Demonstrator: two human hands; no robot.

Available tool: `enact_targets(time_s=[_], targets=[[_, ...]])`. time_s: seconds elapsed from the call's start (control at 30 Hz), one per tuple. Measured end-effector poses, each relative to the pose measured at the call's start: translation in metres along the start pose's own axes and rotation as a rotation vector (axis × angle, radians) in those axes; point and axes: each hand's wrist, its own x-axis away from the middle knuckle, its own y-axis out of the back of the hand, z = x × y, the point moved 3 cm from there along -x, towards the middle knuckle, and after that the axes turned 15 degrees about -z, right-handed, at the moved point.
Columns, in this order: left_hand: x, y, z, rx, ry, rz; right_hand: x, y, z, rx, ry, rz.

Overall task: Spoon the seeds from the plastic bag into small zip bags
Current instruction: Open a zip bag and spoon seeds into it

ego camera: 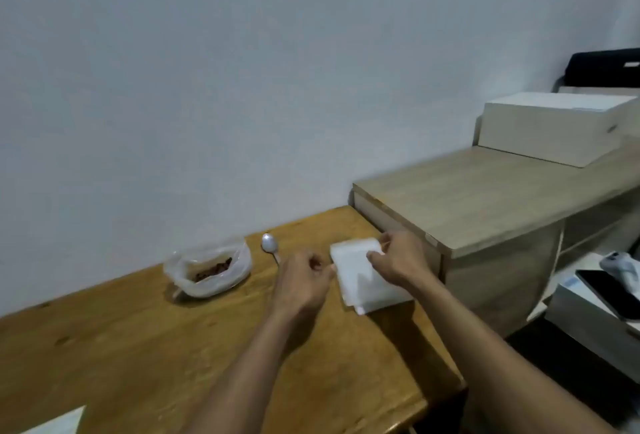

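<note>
A clear plastic bag (207,269) with brown seeds inside sits open on the wooden table (138,347) near the wall. A metal spoon (269,245) lies just right of it, its handle partly hidden behind my left hand. A stack of small white zip bags (360,281) lies at the table's right side. My left hand (303,281) pinches the stack's left edge with curled fingers. My right hand (398,260) rests over the stack's top right part, its fingers curled and pinching at the top bag.
A light wood cabinet (485,205) stands right of the table, higher than it, with a white box (550,129) on top. A dark phone (609,295) lies on a box at the far right. A white sheet corner (59,421) shows at the table's front left.
</note>
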Motion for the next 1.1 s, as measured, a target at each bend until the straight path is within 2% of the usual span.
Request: enact_targets(time_s=[0.3, 0.57, 0.67, 0.8, 0.9, 1.03, 1.1], targets=[[-0.041, -0.08, 0.013, -0.155, 0.201, -0.062, -0.026, -0.04, -0.034, 0.219, -0.019, -0.055], [-0.036, -0.08, 0.015, -0.035, 0.309, -0.172, -0.031, -0.039, -0.035, 0.0, -0.16, -0.066], [-0.035, -0.073, 0.01, 0.067, 0.387, -0.176, -0.031, -0.032, -0.028, -0.161, -0.226, -0.083], [-0.037, -0.055, 0.005, 0.327, 0.512, -0.09, -0.025, -0.013, -0.01, -0.413, -0.241, -0.01], [-0.042, -0.034, 0.007, 0.547, 0.569, -0.017, -0.017, -0.005, 0.009, -0.546, -0.266, 0.128], [-0.047, 0.014, 0.027, 0.757, 0.561, -0.124, 0.009, -0.022, 0.046, -0.646, -0.245, 0.297], [-0.043, 0.048, 0.045, 0.774, 0.522, -0.155, 0.025, -0.038, 0.07, -0.691, -0.201, 0.363]])
